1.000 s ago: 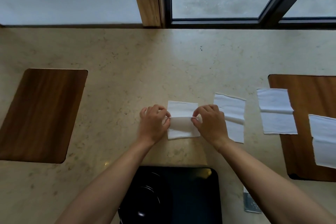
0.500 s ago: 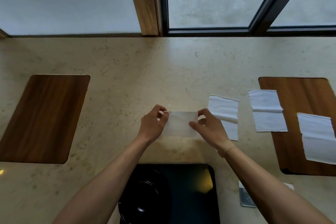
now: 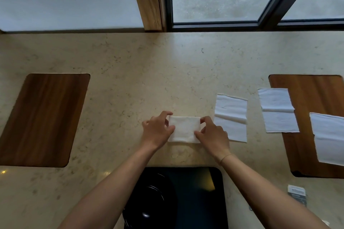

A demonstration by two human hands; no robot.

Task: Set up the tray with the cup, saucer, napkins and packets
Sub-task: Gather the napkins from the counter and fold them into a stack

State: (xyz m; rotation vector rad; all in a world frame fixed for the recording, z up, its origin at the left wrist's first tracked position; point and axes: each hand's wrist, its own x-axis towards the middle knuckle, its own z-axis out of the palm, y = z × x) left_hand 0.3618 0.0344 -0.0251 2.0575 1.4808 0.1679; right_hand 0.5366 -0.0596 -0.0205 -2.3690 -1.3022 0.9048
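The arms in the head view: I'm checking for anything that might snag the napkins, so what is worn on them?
Both forearms are bare, with no sleeves in view. The left hand shows no rings or watch. The right hand has only a thin band round its wrist.

Matt paper napkin (image 3: 184, 129), polished stone counter (image 3: 149, 72), glossy black tray (image 3: 197, 197).

Four napkins (image 3: 184, 129) (image 3: 230, 117) (image 3: 277, 110) (image 3: 328, 138), two wooden mats (image 3: 42, 119) (image 3: 316, 87), one tray (image 3: 197, 201)

Head view, downward over counter (image 3: 167, 72)
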